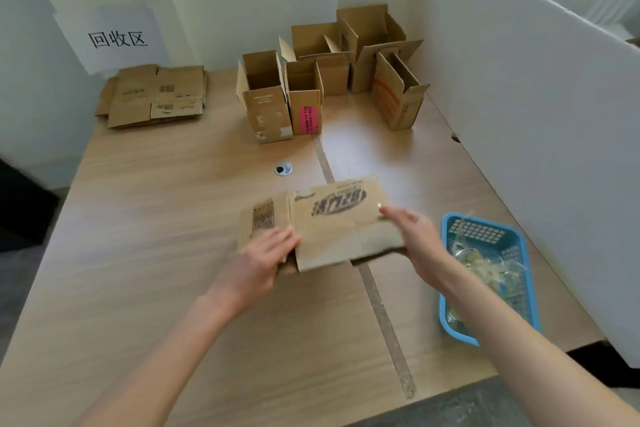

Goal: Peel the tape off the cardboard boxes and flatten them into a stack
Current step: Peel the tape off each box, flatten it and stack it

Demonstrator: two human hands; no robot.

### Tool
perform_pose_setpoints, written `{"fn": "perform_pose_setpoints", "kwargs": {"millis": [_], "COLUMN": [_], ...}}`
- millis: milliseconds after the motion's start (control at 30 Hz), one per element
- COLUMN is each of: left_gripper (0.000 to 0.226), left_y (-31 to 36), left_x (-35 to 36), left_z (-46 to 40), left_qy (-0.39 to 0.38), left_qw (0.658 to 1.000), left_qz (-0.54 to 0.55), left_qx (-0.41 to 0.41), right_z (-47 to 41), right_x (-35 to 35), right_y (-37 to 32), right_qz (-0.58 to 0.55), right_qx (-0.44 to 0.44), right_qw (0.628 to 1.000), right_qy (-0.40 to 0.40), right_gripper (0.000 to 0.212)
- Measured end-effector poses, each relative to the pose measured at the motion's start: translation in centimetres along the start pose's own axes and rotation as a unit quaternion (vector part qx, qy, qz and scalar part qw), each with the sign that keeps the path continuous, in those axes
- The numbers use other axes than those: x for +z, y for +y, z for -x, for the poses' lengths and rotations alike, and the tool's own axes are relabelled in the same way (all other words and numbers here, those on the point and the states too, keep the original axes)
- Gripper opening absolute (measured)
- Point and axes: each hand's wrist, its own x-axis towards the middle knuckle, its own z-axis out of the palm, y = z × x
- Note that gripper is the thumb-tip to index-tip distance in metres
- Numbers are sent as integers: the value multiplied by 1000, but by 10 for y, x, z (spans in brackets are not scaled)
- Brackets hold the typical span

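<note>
Flattened box [332, 225] at table [173, 236] centre, held between both hands just above or on the surface; which, cannot tell. Printed face up. Long axis runs roughly 9-to-3 o'clock, tilted a little so the right end sits farther away.

Left hand [266, 253] at the box's 8 o'clock corner: fingers laid on top, thumb seemingly tucked under the edge, so the grip reads as a pinch on the cardboard. Right hand [412, 232] at the 3 o'clock edge: fingers over the top, palm wrapping the side; grip also clamped on the box, though motion blur softens the detail.

Stack [156, 95] of flattened boxes lies at 10 o'clock from the held box, well apart, at the table's far-left corner below a paper sign [117, 38]. Its long axis also runs about 9-to-3, so little turning looks needed.

Judgement: the coming move is a carry toward 10 o'clock. Left hand is nearer the stack and would lead; right hand would have to reach across or let go.

Open boxes [311, 80] stand at 12 to 1 o'clock, near the back wall, not yet flattened. Blue basket [491, 229] with peeled tape [485, 267] sits just beside the right forearm at 3 to 4 o'clock.
</note>
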Motion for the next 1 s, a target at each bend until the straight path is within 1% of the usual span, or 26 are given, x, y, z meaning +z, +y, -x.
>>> {"fn": "perform_pose_setpoints", "kwargs": {"millis": [33, 67, 100, 133, 167, 200, 233, 267, 333, 367, 433, 500, 533, 567, 633, 700, 833, 900, 967, 1000], "left_gripper": [71, 62, 55, 55, 59, 64, 69, 70, 64, 62, 53, 43, 45, 54, 74, 82, 86, 85, 80, 78], "left_y": [-1, 3, 8, 13, 18, 21, 21, 21, 16, 12, 4, -3, -5, -7, -9, -11, -12, -13, -14, -15], "left_x": [18, 35, 49, 60, 68, 76, 82, 87, 98, 103, 117, 131, 139, 146, 158, 166, 172, 171, 166, 163], "left_z": [13, 26, 39, 51, 59, 65, 66, 63, 50, 41, 25, 14, 12, 11, 14, 18, 16, 14, 14, 14], "left_qy": [-53, -117, -179, -244, -307, -333, -321, -291, -216, -184, -125, -85, -84, -95, -105, -112, -117, -133, -152, -156], "left_qw": [998, 992, 983, 969, 952, 943, 946, 955, 970, 973, 977, 980, 980, 979, 977, 973, 971, 967, 968, 969], "left_qz": [-15, -16, -11, -3, 3, 3, 6, 15, 40, 42, -1, -33, -35, -39, -74, -111, -111, -116, -93, -72], "left_qx": [23, 36, 36, 23, -2, -20, -33, -55, -102, -132, -173, -177, -176, -177, -172, -170, -177, -181, -179, -179], "right_z": [0, 3, 6, 10, 13, 14, 14, 12, 2, -6, -27, -46, -52, -56, -58, -59, -61, -61, -61, -60], "right_x": [-1, -2, -3, -4, -3, -2, -1, 1, 8, 12, 23, 33, 37, 40, 41, 40, 40, 42, 43, 42], "right_y": [24, 49, 74, 95, 113, 126, 136, 142, 150, 153, 161, 175, 183, 190, 200, 206, 207, 206, 203, 199], "right_qz": [108, 199, 253, 304, 352, 401, 443, 489, 573, 593, 603, 623, 634, 637, 632, 624, 610, 606, 611, 610], "right_qx": [0, 21, 54, 87, 108, 119, 114, 90, -12, -68, -123, -132, -149, -171, -202, -222, -229, -222, -200, -183], "right_qw": [994, 979, 966, 948, 928, 906, 887, 867, 819, 802, 788, 771, 759, 751, 747, 747, 754, 760, 763, 770], "right_qy": [29, 30, 4, -28, -56, -69, -63, -42, -3, 0, -12, -19, -8, 11, 50, 69, 79, 79, 63, 39], "right_gripper": [27, 42, 60, 75, 85, 88, 86, 83, 73, 69, 67, 70, 70, 69, 68, 68, 68, 69, 71, 73]}}
